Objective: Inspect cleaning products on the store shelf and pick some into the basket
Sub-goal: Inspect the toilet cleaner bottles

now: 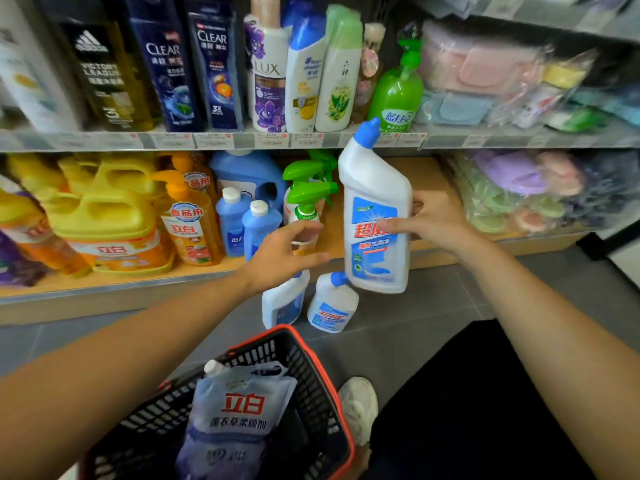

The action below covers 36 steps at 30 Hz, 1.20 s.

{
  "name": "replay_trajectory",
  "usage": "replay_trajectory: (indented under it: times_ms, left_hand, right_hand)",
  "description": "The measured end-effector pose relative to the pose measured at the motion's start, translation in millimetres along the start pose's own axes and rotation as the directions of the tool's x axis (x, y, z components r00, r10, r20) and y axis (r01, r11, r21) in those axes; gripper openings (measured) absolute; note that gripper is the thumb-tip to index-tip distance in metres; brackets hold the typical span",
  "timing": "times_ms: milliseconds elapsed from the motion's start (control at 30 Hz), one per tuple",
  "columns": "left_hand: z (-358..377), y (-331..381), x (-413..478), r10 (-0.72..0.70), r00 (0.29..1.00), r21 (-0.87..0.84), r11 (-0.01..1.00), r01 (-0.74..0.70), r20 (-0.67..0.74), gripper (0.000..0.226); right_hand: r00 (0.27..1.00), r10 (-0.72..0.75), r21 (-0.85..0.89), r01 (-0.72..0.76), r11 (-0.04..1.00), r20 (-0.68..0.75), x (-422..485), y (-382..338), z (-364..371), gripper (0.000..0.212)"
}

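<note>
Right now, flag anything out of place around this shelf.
Two white plastic bottles with blue caps stand on the grey tiled floor in front of the wooden bottom shelf, not on it. They resemble the white blue-capped bottle held in the right hand.

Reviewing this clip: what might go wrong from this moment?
The right hand holds the white bottle one-handed and tilted; it may slip. Lowering it could knock the two bottles standing below it. The left hand hovers close to the green spray bottle and might tip it.

Shampoo bottles [214, 64] up top, bagged slippers [519, 188] right, white sneaker [360, 407], grey floor [433, 299]
</note>
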<state>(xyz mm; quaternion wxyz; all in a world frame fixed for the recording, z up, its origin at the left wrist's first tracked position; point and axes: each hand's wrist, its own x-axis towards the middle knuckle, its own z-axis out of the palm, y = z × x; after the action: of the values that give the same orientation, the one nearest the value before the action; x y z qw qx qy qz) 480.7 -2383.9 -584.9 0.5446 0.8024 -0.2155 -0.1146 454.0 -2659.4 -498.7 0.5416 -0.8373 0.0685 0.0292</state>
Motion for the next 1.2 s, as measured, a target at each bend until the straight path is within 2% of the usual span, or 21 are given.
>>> replay_trajectory:
  times_ms: [100,133,200,267,300,400,500,567,633,700,800,900,1067,1200]
  left_hand:
    - [-5.2,27.5,-16.8,0.041,0.984,-0.206,0.979,-0.005,0.17,0.086]
    - [-6.5,34.5,-22.2,0.075,0.974,-0.285,0.958,-0.011,0.214,0.086]
    - [-12.0,42.2,-31.5,0.126,0.965,-0.374,0.927,-0.032,0.23,0.07]
    - [-24.7,44.3,-42.5,0.096,0.974,-0.377,0.926,-0.012,0.205,0.057]
    - [-30.7,41.5,-48.4,0.062,0.98,-0.356,0.934,0.009,0.188,0.059]
    - [-44.3,23.0,-67.6,0.016,0.994,-0.164,0.986,0.002,0.105,0.074]
    - [-52.2,8.3,-83.8,0.071,0.997,0.178,0.981,-0.075,0.027,0.084]
    - [-57.0,0.3,-88.7,0.133,0.991,0.385,0.915,-0.12,-0.008,0.085]
    - [-59.5,-6.6,-90.9,0.215,0.977,0.534,0.827,-0.18,-0.005,0.083]
    - [-60.9,-10.9,-91.8,0.258,0.966,0.597,0.775,-0.209,0.003,0.082]
    - [-65.6,-12.7,-90.6,0.283,0.959,0.638,0.738,-0.22,0.003,0.083]
    - [-72.8,-10.0,-88.3,0.266,0.963,0.599,0.766,-0.232,0.034,0.084]
    - [-83.5,-3.5,-82.9,0.112,0.982,0.308,0.939,-0.154,0.149,0.082]
    - [-80.3,-3.5,-83.4,0.086,0.978,0.196,0.973,-0.123,0.188,0.079]
  right_hand:
    - [0.997,0.013,0.171,-0.026,0.985,0.078,-23.6,-13.1,26.4,0.04]
    - [0.994,0.013,0.215,-0.037,0.976,0.108,-30.2,-15.8,37.1,0.041]
    - [0.986,0.012,0.276,-0.058,0.96,0.165,-40.1,-17.1,59.3,0.044]
    - [0.973,0.023,0.304,-0.094,0.948,0.229,-47.1,-15.0,78.8,0.052]
    - [0.964,0.03,0.297,-0.112,0.948,0.266,-50.2,-13.5,86.6,0.056]
    - [0.95,0.011,0.168,-0.066,0.984,0.312,-54.0,-9.0,101.7,0.049]
    - [0.973,-0.088,0.062,0.076,0.995,0.214,-53.4,-10.3,106.6,0.048]
    - [0.974,-0.187,0.125,0.171,0.977,0.125,-54.0,-12.7,108.9,0.041]
    - [0.971,-0.23,0.271,0.205,0.941,0.064,-56.5,-15.1,111.5,0.036]
    - [0.972,-0.23,0.354,0.198,0.914,0.05,-58.7,-18.0,114.8,0.033]
    - [0.975,-0.216,0.361,0.181,0.915,0.058,-58.3,-18.1,116.2,0.023]
    - [0.959,-0.279,0.26,0.259,0.93,0.043,-57.7,-17.1,112.8,0.02]
    - [0.903,-0.426,0.112,0.42,0.901,0.044,-60.1,-20.8,104.3,0.028]
    - [0.897,-0.442,0.1,0.438,0.893,0.02,-62.7,-22.1,101.5,0.033]
